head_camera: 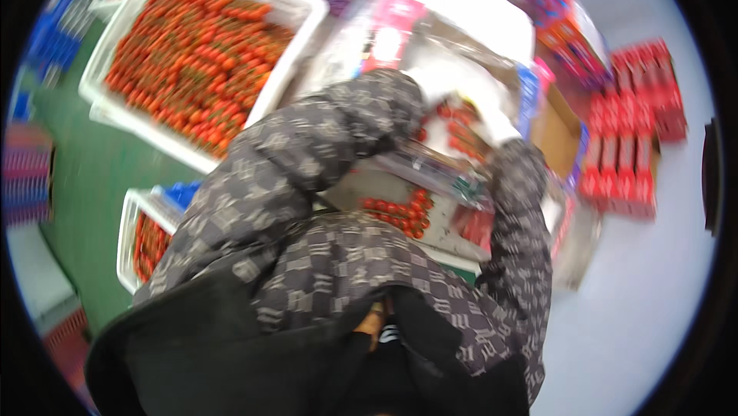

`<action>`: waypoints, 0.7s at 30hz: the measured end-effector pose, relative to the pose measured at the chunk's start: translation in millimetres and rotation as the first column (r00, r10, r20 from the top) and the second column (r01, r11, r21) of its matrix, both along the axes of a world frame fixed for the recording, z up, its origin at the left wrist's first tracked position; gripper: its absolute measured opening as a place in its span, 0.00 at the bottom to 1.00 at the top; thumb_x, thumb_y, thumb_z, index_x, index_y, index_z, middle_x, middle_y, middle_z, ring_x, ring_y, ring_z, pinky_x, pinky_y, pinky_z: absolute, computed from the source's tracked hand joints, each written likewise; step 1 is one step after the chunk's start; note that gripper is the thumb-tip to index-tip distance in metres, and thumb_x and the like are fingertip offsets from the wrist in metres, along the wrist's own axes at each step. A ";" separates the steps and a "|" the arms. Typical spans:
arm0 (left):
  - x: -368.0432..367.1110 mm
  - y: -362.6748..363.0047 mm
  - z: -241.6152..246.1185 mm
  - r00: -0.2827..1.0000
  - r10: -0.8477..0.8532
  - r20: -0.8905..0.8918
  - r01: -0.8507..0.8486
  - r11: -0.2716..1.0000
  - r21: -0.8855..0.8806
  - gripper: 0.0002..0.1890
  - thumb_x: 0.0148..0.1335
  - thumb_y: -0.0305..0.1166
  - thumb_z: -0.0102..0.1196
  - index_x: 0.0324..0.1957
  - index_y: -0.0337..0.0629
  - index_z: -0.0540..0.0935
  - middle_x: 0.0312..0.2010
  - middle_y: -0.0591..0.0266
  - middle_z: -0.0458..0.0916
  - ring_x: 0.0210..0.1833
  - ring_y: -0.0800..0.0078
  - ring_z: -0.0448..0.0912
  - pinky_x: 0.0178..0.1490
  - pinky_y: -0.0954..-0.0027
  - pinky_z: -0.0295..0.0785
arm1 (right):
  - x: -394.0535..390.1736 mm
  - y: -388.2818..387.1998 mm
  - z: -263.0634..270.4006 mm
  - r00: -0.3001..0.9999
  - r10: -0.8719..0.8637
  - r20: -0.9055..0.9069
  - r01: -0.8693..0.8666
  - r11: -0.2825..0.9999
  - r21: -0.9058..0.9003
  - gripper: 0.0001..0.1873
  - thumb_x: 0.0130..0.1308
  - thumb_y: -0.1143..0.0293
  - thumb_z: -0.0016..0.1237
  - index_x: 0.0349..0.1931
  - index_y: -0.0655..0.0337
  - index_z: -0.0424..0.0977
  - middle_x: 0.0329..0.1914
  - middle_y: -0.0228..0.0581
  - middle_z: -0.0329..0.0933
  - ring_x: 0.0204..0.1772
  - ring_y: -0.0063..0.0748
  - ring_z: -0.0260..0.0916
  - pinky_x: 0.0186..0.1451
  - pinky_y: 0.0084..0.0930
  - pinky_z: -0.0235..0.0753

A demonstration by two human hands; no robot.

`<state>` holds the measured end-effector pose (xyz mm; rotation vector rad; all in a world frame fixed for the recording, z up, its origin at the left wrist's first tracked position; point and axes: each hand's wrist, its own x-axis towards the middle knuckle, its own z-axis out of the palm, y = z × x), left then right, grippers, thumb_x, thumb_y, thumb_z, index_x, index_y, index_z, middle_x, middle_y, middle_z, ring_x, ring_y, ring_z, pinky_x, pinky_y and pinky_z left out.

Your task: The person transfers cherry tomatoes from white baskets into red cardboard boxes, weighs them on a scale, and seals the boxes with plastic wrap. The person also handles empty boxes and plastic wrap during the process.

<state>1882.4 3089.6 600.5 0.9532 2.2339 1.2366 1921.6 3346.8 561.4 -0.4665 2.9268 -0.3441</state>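
Note:
Both of my hands wear white gloves and reach into an open box before me, blurred by motion. My left hand [425, 82] shows only in part past the patterned sleeve, at the left of some tomatoes. On the other side, my right hand [500, 123] is beside the same vine cherry tomatoes [461, 130], which rest on white material in the box. Whether either hand grips anything is too blurred to tell. A clear plastic bag or film [429, 171] lies along the near side. Closer to my body, more cherry tomatoes [403, 213] sit on a pale surface.
A large white crate [317, 9] full of vine tomatoes stands at the left, with a smaller white crate [128, 231] below it. An open cardboard box [556, 127] is at the right, near red cartons [620, 151] in rows. Blue crates [57, 35] stand at far left.

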 end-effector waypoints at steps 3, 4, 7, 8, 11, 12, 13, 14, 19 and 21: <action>27.3 -22.2 -7.6 0.960 0.174 0.219 -0.175 0.984 -0.016 0.12 0.58 0.32 0.54 0.43 0.47 0.84 0.39 0.54 0.83 0.44 0.59 0.82 0.52 0.59 0.74 | 7.4 21.7 2.8 0.985 0.131 0.113 -0.124 0.990 -0.067 0.32 0.51 0.85 0.46 0.61 0.58 0.69 0.55 0.52 0.74 0.61 0.53 0.69 0.68 0.41 0.67; 35.7 -37.0 -1.3 0.965 0.193 0.180 -0.190 0.981 -0.033 0.12 0.59 0.33 0.54 0.44 0.48 0.84 0.39 0.54 0.83 0.44 0.59 0.82 0.52 0.59 0.75 | 2.5 19.5 15.4 0.972 0.165 0.169 -0.179 0.981 0.069 0.29 0.55 0.82 0.47 0.61 0.60 0.69 0.57 0.53 0.73 0.63 0.52 0.68 0.68 0.38 0.66; 54.8 -92.2 33.8 0.959 0.252 -0.129 -0.242 0.966 0.092 0.12 0.61 0.37 0.51 0.44 0.51 0.84 0.41 0.54 0.84 0.42 0.59 0.83 0.51 0.59 0.75 | -20.4 -40.2 59.7 0.997 0.057 -0.057 -0.063 0.993 -0.100 0.25 0.60 0.77 0.48 0.60 0.64 0.69 0.57 0.50 0.73 0.61 0.48 0.70 0.67 0.35 0.67; 63.9 -122.1 44.6 0.909 0.277 -0.311 -0.234 0.957 0.170 0.13 0.63 0.39 0.50 0.45 0.52 0.84 0.42 0.54 0.84 0.41 0.58 0.83 0.52 0.59 0.74 | -27.0 -80.0 72.1 0.984 0.022 -0.174 -0.060 0.976 -0.211 0.24 0.62 0.77 0.47 0.60 0.65 0.69 0.56 0.49 0.74 0.60 0.46 0.71 0.66 0.34 0.68; 79.1 -285.1 52.3 0.778 0.627 -0.044 -0.624 0.763 -0.168 0.19 0.60 0.42 0.52 0.50 0.47 0.82 0.39 0.47 0.81 0.40 0.54 0.82 0.44 0.58 0.78 | -37.0 -247.6 77.4 0.944 0.241 -0.227 -0.327 0.778 -0.536 0.19 0.64 0.73 0.49 0.56 0.67 0.71 0.53 0.48 0.75 0.54 0.42 0.74 0.60 0.31 0.71; 78.8 -348.4 47.8 0.666 0.712 -0.221 -0.708 0.510 -0.489 0.19 0.60 0.41 0.53 0.50 0.45 0.81 0.43 0.45 0.81 0.44 0.55 0.82 0.47 0.58 0.77 | -32.8 -305.6 69.7 0.924 0.325 -0.203 -0.383 0.790 -0.478 0.19 0.64 0.72 0.50 0.55 0.66 0.72 0.51 0.49 0.75 0.52 0.42 0.74 0.58 0.33 0.72; 94.6 -384.7 35.4 0.271 0.846 -0.459 -0.881 0.026 -0.472 0.21 0.60 0.43 0.55 0.49 0.37 0.80 0.44 0.43 0.81 0.47 0.53 0.82 0.49 0.57 0.77 | -27.5 -365.0 55.0 0.890 0.433 -0.146 -0.450 0.773 -0.447 0.18 0.64 0.70 0.50 0.53 0.65 0.73 0.51 0.50 0.76 0.52 0.43 0.75 0.56 0.35 0.73; 102.7 -421.5 22.5 0.206 0.782 -0.588 -0.864 -0.137 -0.485 0.26 0.62 0.48 0.55 0.48 0.32 0.78 0.45 0.42 0.81 0.49 0.50 0.81 0.52 0.56 0.77 | -16.0 -416.0 36.8 0.891 0.454 -0.005 -0.424 0.827 -0.371 0.19 0.65 0.65 0.49 0.52 0.65 0.73 0.50 0.51 0.76 0.52 0.47 0.74 0.56 0.38 0.74; 91.2 -470.5 -33.6 0.354 0.887 -0.297 -0.781 0.106 -0.616 0.37 0.57 0.54 0.63 0.57 0.32 0.70 0.51 0.42 0.78 0.55 0.51 0.78 0.55 0.56 0.74 | 20.2 -535.7 -30.9 0.868 0.372 0.330 -0.367 0.927 -0.081 0.39 0.61 0.55 0.53 0.68 0.62 0.55 0.60 0.67 0.62 0.59 0.62 0.67 0.63 0.46 0.68; 85.7 -461.6 -47.3 0.337 0.876 -0.345 -0.820 0.093 -0.564 0.41 0.52 0.46 0.69 0.63 0.36 0.65 0.52 0.48 0.75 0.57 0.50 0.75 0.56 0.56 0.74 | 20.6 -537.9 -41.6 0.879 0.375 0.296 -0.344 0.926 -0.153 0.37 0.58 0.58 0.57 0.64 0.63 0.59 0.59 0.64 0.62 0.57 0.61 0.68 0.62 0.43 0.69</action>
